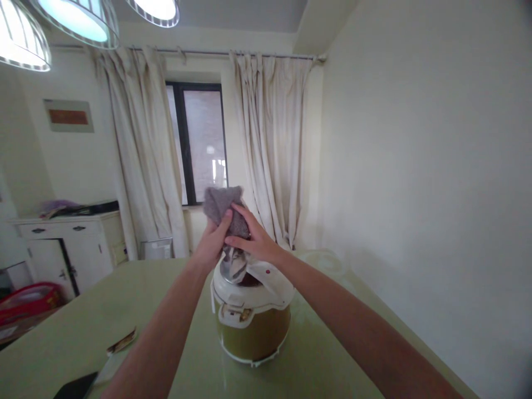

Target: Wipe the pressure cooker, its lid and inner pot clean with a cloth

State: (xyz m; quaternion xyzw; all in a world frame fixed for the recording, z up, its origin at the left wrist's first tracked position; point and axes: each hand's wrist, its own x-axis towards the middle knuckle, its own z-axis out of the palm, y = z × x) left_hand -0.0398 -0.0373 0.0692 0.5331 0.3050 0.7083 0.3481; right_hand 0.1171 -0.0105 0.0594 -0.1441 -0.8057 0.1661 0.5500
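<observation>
Both of my hands are wrapped round a bunched grey cloth [220,202], held up over a round cooker. My left hand [213,244] grips the cloth from the left, thumb pointing up. From the right, my right hand [258,239] closes on it with fingers apart around the folds. Below my hands hangs a crumpled, pale patterned piece of cloth [236,266]; whether it belongs to the grey one I cannot tell. It reaches the top of the cooker [254,330], which has a white upper rim and a shiny, yellowish-green-looking body. My forearms hide part of the table.
The cooker stands on a glossy pale green table [324,360]. At the lower left lie a dark flat object [77,386] and a small brownish item [122,341]. Beyond are a white cabinet [89,244], a red basket [31,305], curtains [143,149] and hanging lamps [81,22].
</observation>
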